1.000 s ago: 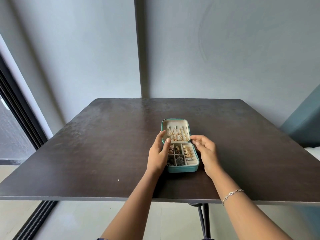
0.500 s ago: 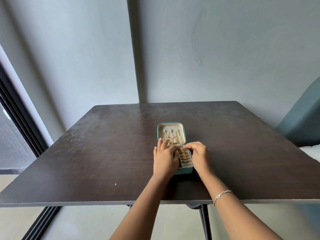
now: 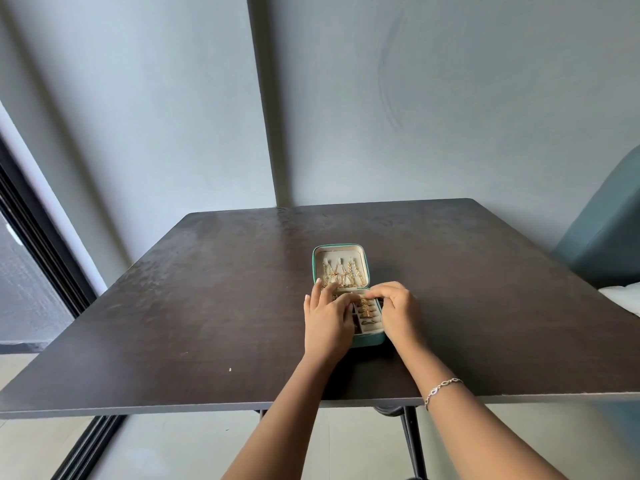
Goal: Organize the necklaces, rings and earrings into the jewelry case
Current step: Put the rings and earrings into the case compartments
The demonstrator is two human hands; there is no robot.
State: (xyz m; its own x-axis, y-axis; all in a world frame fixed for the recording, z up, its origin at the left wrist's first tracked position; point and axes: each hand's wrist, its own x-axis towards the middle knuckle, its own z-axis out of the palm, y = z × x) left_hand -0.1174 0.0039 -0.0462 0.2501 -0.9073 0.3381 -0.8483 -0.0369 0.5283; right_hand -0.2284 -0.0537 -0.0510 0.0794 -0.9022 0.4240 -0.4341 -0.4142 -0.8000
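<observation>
Half jewelry case (image 3: 369,339) hidden, left hand (image 3: 328,321) flat, right hand (image 3: 399,310) curled, grip unclear

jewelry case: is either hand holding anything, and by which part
Cannot be told: the left hand lies flat over the jewelry case; the right hand curls its fingers, hiding any grip.

A dull, patchy sheen is being shown by the dark wood-look tabletop (image 3: 207,306), scuffed toward its far-left corner. Near its middle, the teal shell of the case (image 3: 369,339) is being seen as smooth and faintly leathery, the cream lining (image 3: 341,252) as matt and velvety. Light is being caught by the gold-coloured metal necklaces (image 3: 343,273) and rings (image 3: 365,304), and by the silvery metal bracelet (image 3: 443,388). The wall (image 3: 450,116) is being seen as matt.
</observation>
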